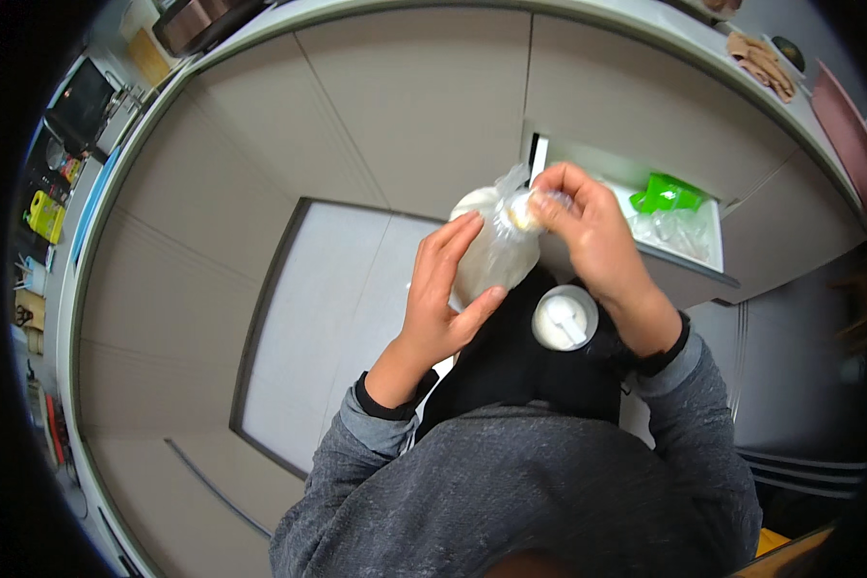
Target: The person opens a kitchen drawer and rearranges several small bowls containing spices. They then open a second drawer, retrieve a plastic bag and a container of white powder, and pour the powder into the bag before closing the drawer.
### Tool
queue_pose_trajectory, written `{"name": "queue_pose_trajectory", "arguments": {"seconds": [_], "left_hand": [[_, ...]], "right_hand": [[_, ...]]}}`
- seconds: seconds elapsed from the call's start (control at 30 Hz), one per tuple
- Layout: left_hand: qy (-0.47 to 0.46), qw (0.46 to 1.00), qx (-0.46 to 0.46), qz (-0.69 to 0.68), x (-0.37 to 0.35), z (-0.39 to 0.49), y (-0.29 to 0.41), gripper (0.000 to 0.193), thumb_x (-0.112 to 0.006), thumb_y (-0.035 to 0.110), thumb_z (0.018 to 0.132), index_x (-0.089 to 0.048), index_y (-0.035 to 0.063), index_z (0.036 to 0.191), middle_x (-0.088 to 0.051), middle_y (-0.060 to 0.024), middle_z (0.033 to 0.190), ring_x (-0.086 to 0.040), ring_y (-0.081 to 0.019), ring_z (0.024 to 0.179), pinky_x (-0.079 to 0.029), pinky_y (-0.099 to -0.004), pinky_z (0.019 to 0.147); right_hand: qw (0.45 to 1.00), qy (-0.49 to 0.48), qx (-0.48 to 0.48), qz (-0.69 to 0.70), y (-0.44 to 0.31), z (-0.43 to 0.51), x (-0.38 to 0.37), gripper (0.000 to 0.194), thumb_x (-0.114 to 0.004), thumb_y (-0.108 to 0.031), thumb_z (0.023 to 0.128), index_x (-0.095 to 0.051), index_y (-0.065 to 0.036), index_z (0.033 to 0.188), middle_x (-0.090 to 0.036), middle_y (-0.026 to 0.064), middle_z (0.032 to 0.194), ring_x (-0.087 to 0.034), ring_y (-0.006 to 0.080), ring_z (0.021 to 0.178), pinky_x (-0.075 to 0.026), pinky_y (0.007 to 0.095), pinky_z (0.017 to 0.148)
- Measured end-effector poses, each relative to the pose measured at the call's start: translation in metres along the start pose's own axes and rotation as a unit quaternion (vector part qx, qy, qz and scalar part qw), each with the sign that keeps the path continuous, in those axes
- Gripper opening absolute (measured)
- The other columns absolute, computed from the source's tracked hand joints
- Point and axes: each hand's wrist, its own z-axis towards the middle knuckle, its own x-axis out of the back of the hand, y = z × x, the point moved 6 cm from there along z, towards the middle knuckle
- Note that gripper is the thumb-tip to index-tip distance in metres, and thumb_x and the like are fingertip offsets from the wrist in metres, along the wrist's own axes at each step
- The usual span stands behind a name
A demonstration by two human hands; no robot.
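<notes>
A clear plastic bag (502,260) filled with something white is held up above my lap. My left hand (444,289) cups its near left side, with the thumb low and the fingers higher up. At the bag's gathered neck, my right hand (581,220) pinches the bunched plastic between thumb and fingers. A small yellowish patch shows there, too blurred to name. Below the right hand, a small round white container (594,318) sits at my dark-clothed lap. White granular stuff lies in it, along with a white plastic scoop (567,323).
An open drawer (717,235) at the right holds a green packet (668,193) and crumpled clear plastic bags (672,231). Cabinet fronts (419,94) curve around me beneath a countertop (419,10). A pink basin (852,137) and a brown cloth (762,65) rest at upper right.
</notes>
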Motion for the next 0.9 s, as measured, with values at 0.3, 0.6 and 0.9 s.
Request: {"name": "queue_pose_trajectory", "arguments": {"seconds": [0.3,0.6,0.9], "left_hand": [[-0.133,0.962,0.217,-0.096,-0.015,-0.078,-0.047,0.023,-0.061,0.010,0.089,-0.062,0.0018,0.110,-0.066,-0.0132,0.099,-0.064,-0.0260,0.090,-0.050,-0.0337,0.078],[-0.110,0.925,0.321,-0.169,-0.028,-0.109,-0.083,0.026,-0.062,0.017,0.091,-0.048,0.0017,0.107,-0.066,-0.0114,0.086,-0.063,-0.0176,0.082,-0.048,-0.0294,0.072],[-0.132,0.926,0.321,-0.146,-0.020,-0.119,-0.082,0.033,-0.067,0.018,0.088,-0.042,0.0043,0.105,-0.062,-0.0110,0.085,-0.061,-0.0199,0.082,-0.046,-0.0312,0.072]], "right_hand": [[0.980,-0.095,-0.143,0.101,0.090,-0.066,-0.065,0.017,-0.059,-0.013,0.092,-0.053,-0.001,0.103,-0.057,0.0022,0.092,-0.052,0.0084,0.085,-0.045,0.0255,0.078],[0.950,-0.034,0.152,-0.272,0.081,-0.082,-0.061,0.036,-0.070,-0.007,0.078,-0.052,-0.001,0.109,-0.050,0.0127,0.106,-0.055,0.0261,0.093,-0.047,0.0334,0.081],[0.984,-0.051,-0.028,-0.166,0.126,-0.084,-0.065,0.016,-0.056,0.001,0.084,-0.054,0.001,0.101,-0.057,0.0104,0.091,-0.058,0.0166,0.081,-0.047,0.0284,0.075]]}}
